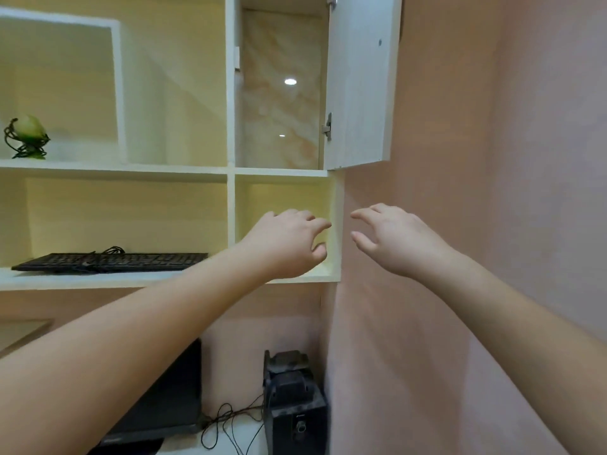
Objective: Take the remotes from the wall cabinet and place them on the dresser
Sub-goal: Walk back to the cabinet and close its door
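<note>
Both hands are raised before the white wall cabinet – left hand and right hand loosely spread, nothing held. Door is swung open – remotes can't be seen.

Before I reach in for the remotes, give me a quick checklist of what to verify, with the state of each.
1. Cabinet door open: ok.
2. Left hand free, holding nothing: ok.
3. Right hand free, holding nothing: ok.
4. Remotes in sight: not ok; none show in the open compartment or in the lower cubby.
5. Floor of that compartment visible: cannot tell, the camera looks from below.
6. Dresser in view: cannot tell.
</note>
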Demonstrator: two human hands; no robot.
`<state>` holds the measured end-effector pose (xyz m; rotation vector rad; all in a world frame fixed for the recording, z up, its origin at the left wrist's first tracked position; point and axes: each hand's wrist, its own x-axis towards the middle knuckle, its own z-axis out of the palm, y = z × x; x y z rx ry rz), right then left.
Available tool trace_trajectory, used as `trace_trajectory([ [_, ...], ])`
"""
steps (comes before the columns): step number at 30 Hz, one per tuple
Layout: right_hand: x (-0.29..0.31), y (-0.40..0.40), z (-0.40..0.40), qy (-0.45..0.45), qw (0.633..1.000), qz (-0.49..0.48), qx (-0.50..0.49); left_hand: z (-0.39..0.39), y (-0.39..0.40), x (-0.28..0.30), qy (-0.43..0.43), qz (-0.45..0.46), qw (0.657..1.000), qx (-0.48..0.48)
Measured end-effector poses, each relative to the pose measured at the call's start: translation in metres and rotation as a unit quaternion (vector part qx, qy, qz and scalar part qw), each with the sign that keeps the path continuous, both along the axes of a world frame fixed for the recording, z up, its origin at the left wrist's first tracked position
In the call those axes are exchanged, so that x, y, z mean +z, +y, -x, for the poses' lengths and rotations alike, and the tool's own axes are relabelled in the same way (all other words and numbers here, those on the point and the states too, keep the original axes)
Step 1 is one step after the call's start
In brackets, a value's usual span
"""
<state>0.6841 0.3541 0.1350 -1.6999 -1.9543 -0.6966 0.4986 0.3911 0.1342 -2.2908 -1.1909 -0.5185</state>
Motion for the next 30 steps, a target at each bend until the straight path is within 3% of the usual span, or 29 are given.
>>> trace_trajectory([
  [9, 0.057, 0.025, -0.044, 0.119, 0.993, -0.024, 0.001, -0.019, 0.020, 0.071, -0.026, -0.060, 0.998, -0.022],
  [15, 0.085, 0.031, -0.054, 0.126, 0.988, -0.080, -0.041, -0.013, 0.046, 0.096, -0.036, -0.119, 0.991, -0.054],
  [23, 0.122, 0.048, -0.041, 0.144, 0.981, -0.088, -0.092, -0.001, 0.069, 0.104, -0.046, -0.053, 0.996, -0.049],
  [30, 0.121, 0.056, -0.026, 0.215, 0.969, -0.122, -0.004, 0.002, 0.086, 0.109, -0.102, -0.014, 0.991, -0.088],
])
